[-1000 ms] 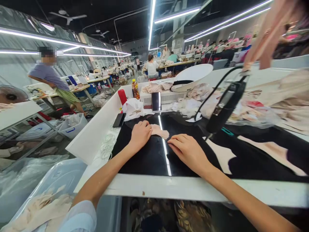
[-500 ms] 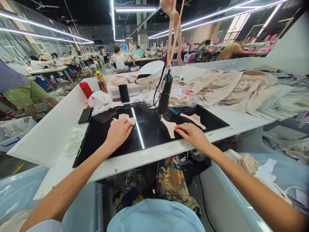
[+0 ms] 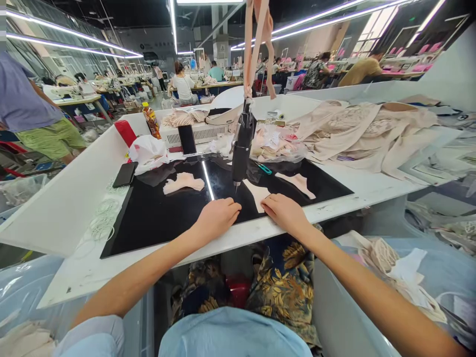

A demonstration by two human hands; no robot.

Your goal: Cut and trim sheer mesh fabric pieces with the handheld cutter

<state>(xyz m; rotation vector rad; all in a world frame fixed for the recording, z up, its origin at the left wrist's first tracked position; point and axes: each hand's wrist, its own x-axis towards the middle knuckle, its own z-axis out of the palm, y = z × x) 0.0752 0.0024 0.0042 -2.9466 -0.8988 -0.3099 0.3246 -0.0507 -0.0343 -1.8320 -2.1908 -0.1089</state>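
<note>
My right hand point(image 3: 283, 210) is closed, its fingertips pinching the lower end of a beige fabric piece point(image 3: 256, 192) on the black glossy board point(image 3: 159, 223). Just left of that piece, my left hand point(image 3: 219, 217) rests near the board's front edge with its fingers curled together; whatever they may hold is hidden. Above and between both hands hangs a black handheld tool point(image 3: 242, 146), its thin tip pointing down near the fabric. A stack of similar fabric pieces point(image 3: 184, 183) lies on the left of the board, and another fabric piece point(image 3: 297, 184) lies to the right.
Teal snips point(image 3: 265, 169) lie behind the middle piece. A phone point(image 3: 125, 174), a white plastic bag point(image 3: 148, 152) and a drink bottle point(image 3: 151, 120) stand at the left. Beige fabric point(image 3: 357, 131) is heaped at the right. Tubs flank my legs; people work behind.
My left hand has left the fabric stack and moved right, close to the middle piece. My right hand stays at that piece's lower end. The view has shifted slightly.
</note>
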